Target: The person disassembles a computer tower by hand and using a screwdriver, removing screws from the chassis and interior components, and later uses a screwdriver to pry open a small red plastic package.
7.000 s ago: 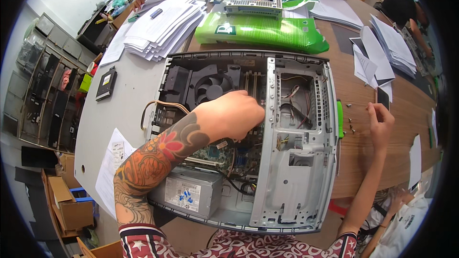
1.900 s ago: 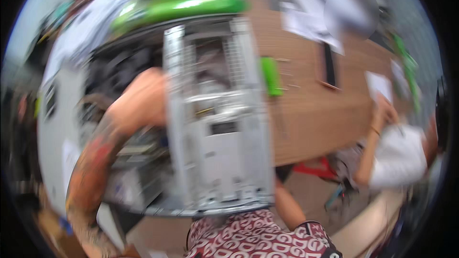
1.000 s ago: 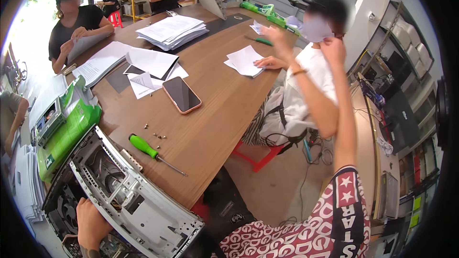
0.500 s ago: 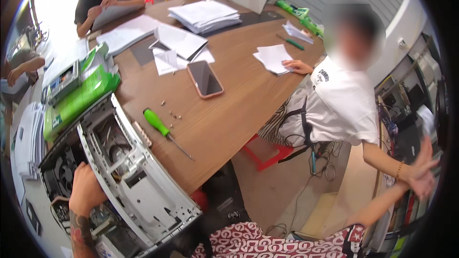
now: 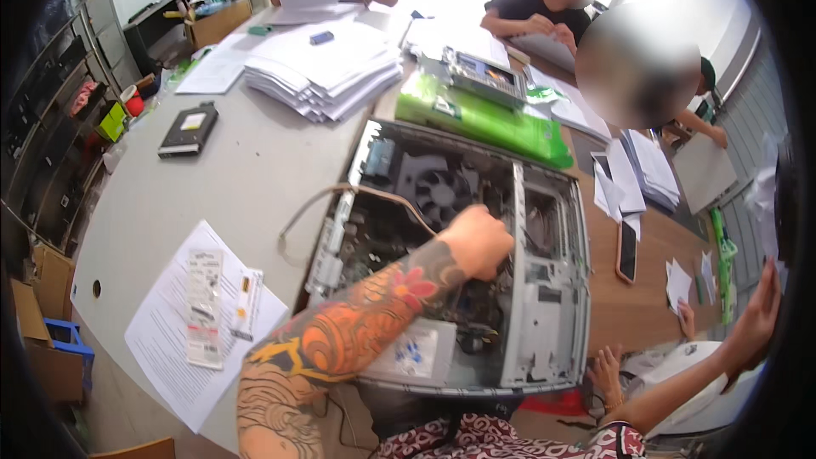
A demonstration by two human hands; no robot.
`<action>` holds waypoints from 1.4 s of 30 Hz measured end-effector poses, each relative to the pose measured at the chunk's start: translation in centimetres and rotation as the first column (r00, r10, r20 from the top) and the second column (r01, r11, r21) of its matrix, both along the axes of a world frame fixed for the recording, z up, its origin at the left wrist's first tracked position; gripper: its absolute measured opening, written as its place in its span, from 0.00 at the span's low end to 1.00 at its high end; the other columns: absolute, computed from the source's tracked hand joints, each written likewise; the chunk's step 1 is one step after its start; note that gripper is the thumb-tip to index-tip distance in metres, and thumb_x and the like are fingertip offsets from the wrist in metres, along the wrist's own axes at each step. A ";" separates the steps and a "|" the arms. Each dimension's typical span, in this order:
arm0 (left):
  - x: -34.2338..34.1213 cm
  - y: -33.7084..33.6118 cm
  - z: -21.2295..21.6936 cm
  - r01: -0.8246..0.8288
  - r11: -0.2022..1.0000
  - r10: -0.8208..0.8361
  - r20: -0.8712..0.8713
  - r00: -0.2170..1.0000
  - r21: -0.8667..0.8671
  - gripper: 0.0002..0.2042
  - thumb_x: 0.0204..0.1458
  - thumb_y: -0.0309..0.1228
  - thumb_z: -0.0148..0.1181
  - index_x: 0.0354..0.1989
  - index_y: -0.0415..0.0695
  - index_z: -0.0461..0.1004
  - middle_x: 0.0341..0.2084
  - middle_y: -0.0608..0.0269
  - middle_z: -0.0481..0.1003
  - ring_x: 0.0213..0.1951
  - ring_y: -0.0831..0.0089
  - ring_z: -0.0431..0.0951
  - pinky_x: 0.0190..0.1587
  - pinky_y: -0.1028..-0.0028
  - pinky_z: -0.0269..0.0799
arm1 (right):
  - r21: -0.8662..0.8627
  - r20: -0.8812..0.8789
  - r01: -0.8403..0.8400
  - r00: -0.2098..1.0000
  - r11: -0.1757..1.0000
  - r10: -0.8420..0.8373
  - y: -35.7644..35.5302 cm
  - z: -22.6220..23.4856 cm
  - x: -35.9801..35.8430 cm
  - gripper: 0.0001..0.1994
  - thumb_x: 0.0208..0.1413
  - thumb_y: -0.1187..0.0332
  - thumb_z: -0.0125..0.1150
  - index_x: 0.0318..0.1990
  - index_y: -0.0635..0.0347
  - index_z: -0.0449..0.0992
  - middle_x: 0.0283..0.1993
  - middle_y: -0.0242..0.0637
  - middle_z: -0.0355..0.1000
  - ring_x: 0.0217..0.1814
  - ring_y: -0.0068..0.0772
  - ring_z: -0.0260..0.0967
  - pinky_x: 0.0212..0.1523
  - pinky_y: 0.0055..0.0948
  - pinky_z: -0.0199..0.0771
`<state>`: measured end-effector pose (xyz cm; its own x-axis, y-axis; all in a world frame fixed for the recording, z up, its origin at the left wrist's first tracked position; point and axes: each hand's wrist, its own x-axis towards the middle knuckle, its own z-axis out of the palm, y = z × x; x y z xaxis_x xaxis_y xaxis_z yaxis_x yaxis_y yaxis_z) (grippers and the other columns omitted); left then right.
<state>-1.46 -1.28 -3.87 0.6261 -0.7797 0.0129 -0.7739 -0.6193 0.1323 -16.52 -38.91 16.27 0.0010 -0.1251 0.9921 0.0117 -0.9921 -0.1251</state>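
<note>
Coworker's hand (image 5: 605,371) has dropped away from the right hand (image 5: 755,314), now up by some blurry whitish thing (image 5: 767,212), can't tell if gripping. Left hand (image 5: 480,242) is curled, grip hidden, over the open desktop PC case (image 5: 544,323) at the table's (image 5: 153,204) edge.

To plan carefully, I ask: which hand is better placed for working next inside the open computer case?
Probably the left hand: it is over the case, while the right hand is away to the right.
</note>
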 end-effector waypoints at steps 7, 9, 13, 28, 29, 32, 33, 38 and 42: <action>0.1 1.6 1.0 0.012 0.985 0.011 -0.132 0.991 0.171 0.11 0.39 0.38 0.68 0.31 0.48 0.83 0.33 0.60 0.83 0.39 0.64 0.82 0.46 0.65 0.70 | 0.376 -0.313 -0.019 0.938 0.926 0.147 -0.7 -3.8 2.7 0.11 0.59 0.68 0.67 0.46 0.63 0.80 0.45 0.32 0.78 0.47 0.17 0.73 0.49 0.18 0.70; 0.2 1.4 1.0 0.041 0.993 -0.026 -0.132 0.991 0.109 0.09 0.36 0.35 0.67 0.27 0.46 0.82 0.29 0.55 0.81 0.38 0.60 0.82 0.47 0.63 0.70 | 0.340 -0.306 -0.078 0.933 0.937 0.188 -0.9 -5.5 2.8 0.08 0.56 0.74 0.69 0.42 0.64 0.80 0.38 0.30 0.78 0.38 0.16 0.73 0.41 0.16 0.72; 0.0 1.3 1.2 0.017 0.996 -0.007 -0.114 0.993 0.088 0.09 0.33 0.31 0.64 0.25 0.44 0.80 0.24 0.54 0.79 0.36 0.56 0.79 0.49 0.62 0.68 | 0.457 -0.284 -0.136 0.914 0.879 0.289 -0.9 -9.4 3.6 0.05 0.56 0.76 0.67 0.37 0.63 0.75 0.32 0.27 0.74 0.33 0.15 0.71 0.35 0.18 0.72; -0.4 2.1 1.5 0.063 0.996 -0.059 -0.067 0.996 0.058 0.06 0.33 0.27 0.62 0.23 0.43 0.77 0.25 0.55 0.77 0.36 0.57 0.76 0.43 0.64 0.65 | 0.842 -0.102 -0.141 0.906 0.521 0.411 -10.0 -21.1 -0.7 0.07 0.56 0.77 0.55 0.34 0.68 0.80 0.26 0.31 0.73 0.23 0.21 0.71 0.25 0.22 0.75; -0.6 1.9 1.6 0.044 0.997 -0.038 -0.086 0.996 0.070 0.07 0.32 0.26 0.62 0.24 0.43 0.77 0.26 0.55 0.77 0.37 0.58 0.76 0.44 0.64 0.65 | 0.872 -0.125 -0.111 0.891 0.477 0.436 -9.7 -20.9 -1.0 0.06 0.55 0.78 0.56 0.35 0.68 0.80 0.30 0.31 0.75 0.30 0.19 0.73 0.32 0.23 0.77; -0.5 1.5 1.3 0.065 0.995 -0.061 -0.052 0.997 0.073 0.08 0.31 0.25 0.61 0.25 0.43 0.77 0.27 0.55 0.77 0.37 0.57 0.75 0.44 0.64 0.65 | 0.826 0.392 -0.562 0.516 -0.044 0.762 -13.8 -23.6 -2.5 0.08 0.53 0.79 0.55 0.38 0.66 0.80 0.40 0.35 0.77 0.42 0.19 0.72 0.43 0.24 0.76; -0.4 1.4 1.1 0.082 0.995 -0.079 -0.051 0.996 0.055 0.09 0.30 0.25 0.60 0.26 0.43 0.78 0.27 0.55 0.77 0.37 0.57 0.75 0.44 0.64 0.65 | 0.754 0.463 -0.652 0.439 -0.082 0.770 -12.8 -23.0 -2.7 0.09 0.54 0.76 0.56 0.42 0.63 0.77 0.44 0.35 0.75 0.44 0.19 0.69 0.46 0.24 0.73; -0.7 1.7 1.2 0.070 0.997 -0.070 -0.051 0.996 0.013 0.12 0.30 0.25 0.60 0.29 0.44 0.80 0.28 0.55 0.77 0.38 0.56 0.75 0.45 0.64 0.65 | 0.789 0.514 -0.524 0.274 -0.322 0.813 -11.0 -21.7 0.0 0.02 0.59 0.73 0.54 0.37 0.60 0.71 0.34 0.35 0.66 0.34 0.28 0.66 0.34 0.28 0.70; -0.7 1.2 1.2 0.073 0.997 -0.073 -0.068 0.995 0.006 0.12 0.30 0.24 0.60 0.29 0.45 0.80 0.29 0.55 0.77 0.38 0.56 0.75 0.45 0.63 0.66 | 0.836 0.275 -0.543 0.281 -0.085 0.919 -8.7 -21.5 -1.2 0.06 0.53 0.79 0.48 0.27 0.63 0.71 0.29 0.26 0.62 0.27 0.14 0.57 0.27 0.16 0.55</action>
<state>-2.18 -0.12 -2.66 0.5666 -0.8232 -0.0345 -0.8067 -0.5628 0.1805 -17.67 -47.64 -5.19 0.8535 -0.3695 0.3673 0.4428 0.1428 -0.8852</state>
